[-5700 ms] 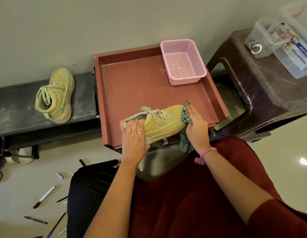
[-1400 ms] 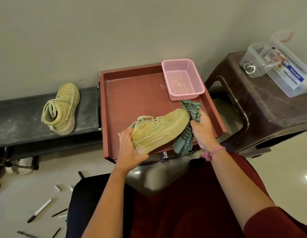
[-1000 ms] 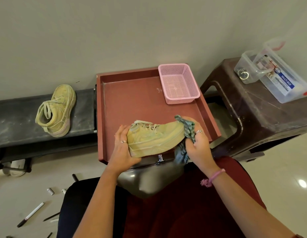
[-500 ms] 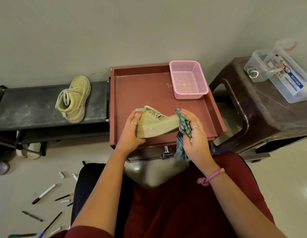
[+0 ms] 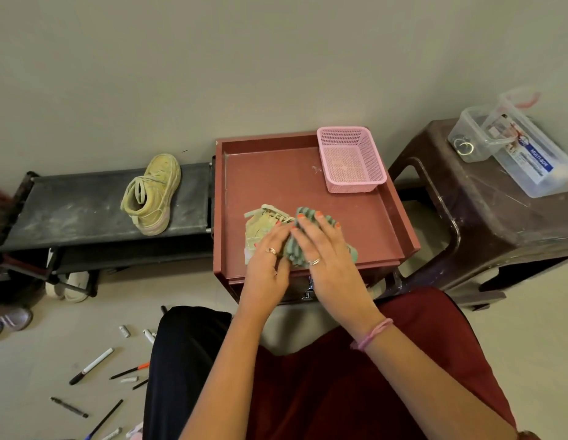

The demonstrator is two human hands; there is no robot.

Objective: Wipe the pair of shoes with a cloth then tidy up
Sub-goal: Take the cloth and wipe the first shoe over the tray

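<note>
One dusty yellow-green shoe (image 5: pixel 256 230) lies on the red tray (image 5: pixel 365 230), mostly hidden under both my hands. My left hand (image 5: pixel 267 265) holds its heel end, fingers curved over the laces. My right hand (image 5: pixel 327 260) covers the toe end and grips a green striped cloth (image 5: pixel 294 250) against the shoe, fingers spread over the folds. The second shoe (image 5: pixel 151 193) of the pair sits upright on a low black rack (image 5: pixel 70 214) to the left.
A pink mesh basket (image 5: pixel 352 160) stands in the tray's far right corner. At the right, a brown plastic stool (image 5: pixel 486 223) carries clear boxes (image 5: pixel 511 154). Pens and markers (image 5: pixel 92 365) lie scattered on the floor at lower left. Sandals (image 5: pixel 66 289) sit under the rack.
The shoe has been lowered onto the tray. My right hand has slid with the cloth from the toe tip up over the shoe's top, and my left hand now lies over the laces.
</note>
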